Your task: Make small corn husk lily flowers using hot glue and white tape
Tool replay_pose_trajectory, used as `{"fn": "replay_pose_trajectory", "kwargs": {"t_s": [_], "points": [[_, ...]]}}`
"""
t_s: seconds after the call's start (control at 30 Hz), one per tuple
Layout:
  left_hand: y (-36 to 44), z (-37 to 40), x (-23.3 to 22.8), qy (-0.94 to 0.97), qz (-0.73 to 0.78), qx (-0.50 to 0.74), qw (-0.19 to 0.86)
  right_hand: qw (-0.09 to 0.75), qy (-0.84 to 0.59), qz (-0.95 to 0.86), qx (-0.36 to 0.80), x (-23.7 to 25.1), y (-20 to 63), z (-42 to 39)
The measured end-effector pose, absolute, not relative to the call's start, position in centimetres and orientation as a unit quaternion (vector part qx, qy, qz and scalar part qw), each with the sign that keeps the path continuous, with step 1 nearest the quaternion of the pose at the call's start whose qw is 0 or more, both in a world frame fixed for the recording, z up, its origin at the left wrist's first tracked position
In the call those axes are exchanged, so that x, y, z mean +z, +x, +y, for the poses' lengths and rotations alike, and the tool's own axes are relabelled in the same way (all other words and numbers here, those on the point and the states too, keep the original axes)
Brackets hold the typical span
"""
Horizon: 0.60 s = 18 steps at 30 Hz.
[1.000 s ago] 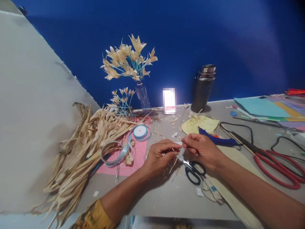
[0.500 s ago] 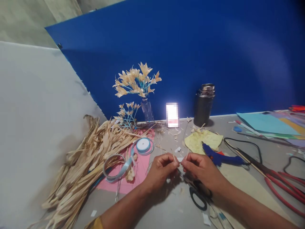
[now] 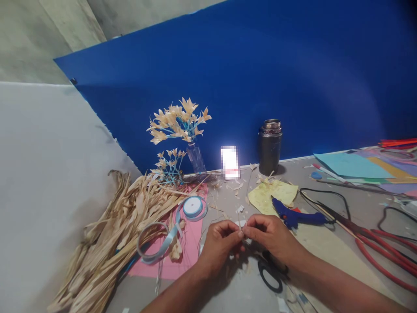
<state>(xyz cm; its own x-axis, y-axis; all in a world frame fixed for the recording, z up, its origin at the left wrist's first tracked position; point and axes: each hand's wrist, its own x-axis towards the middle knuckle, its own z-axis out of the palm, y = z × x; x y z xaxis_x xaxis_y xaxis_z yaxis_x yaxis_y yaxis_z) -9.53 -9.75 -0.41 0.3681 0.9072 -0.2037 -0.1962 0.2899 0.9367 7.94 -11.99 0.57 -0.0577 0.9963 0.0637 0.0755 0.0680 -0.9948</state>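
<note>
My left hand (image 3: pixel 223 241) and my right hand (image 3: pixel 269 237) meet low in the middle of the view, fingertips touching. Both are closed in a pinch on a thin pale strip (image 3: pixel 240 218), which looks like dried husk and stands up between the fingers. Its lower end is hidden by the fingertips. Black-handled scissors (image 3: pixel 271 278) lie under my right wrist, their blades mostly covered. Just beyond my right hand rests a blue glue gun (image 3: pixel 298 216), partly over a yellow paper (image 3: pixel 260 198).
At left, a heap of dried husks (image 3: pixel 107 234) adjoins pink paper (image 3: pixel 195 232) with a light-blue ribbon roll (image 3: pixel 193 206). Behind stand husk flowers (image 3: pixel 179 119) in a clear bottle (image 3: pixel 196 158), a bright blurred screen (image 3: pixel 230 163) and a dark flask (image 3: pixel 270 150). Red-handled cutters (image 3: pixel 368 237) lie right.
My hands have drawn closer, fingertips now touching around the pale strip. The camera view has shifted slightly, so the background sits lower and further left.
</note>
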Motion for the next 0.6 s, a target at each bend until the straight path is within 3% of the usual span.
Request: {"fn": "replay_pose_trajectory", "kwargs": {"t_s": [0.37,0.6], "points": [[-9.3,-10.3,0.0,0.439,0.405,0.418,0.685,0.444,-0.513,-0.543,0.495,0.5,7.9,-11.8],[-9.5,-9.6,0.6,0.405,0.369,0.391,0.739,0.409,-0.489,-0.552,0.537,-0.3,8.0,-11.9]]}}
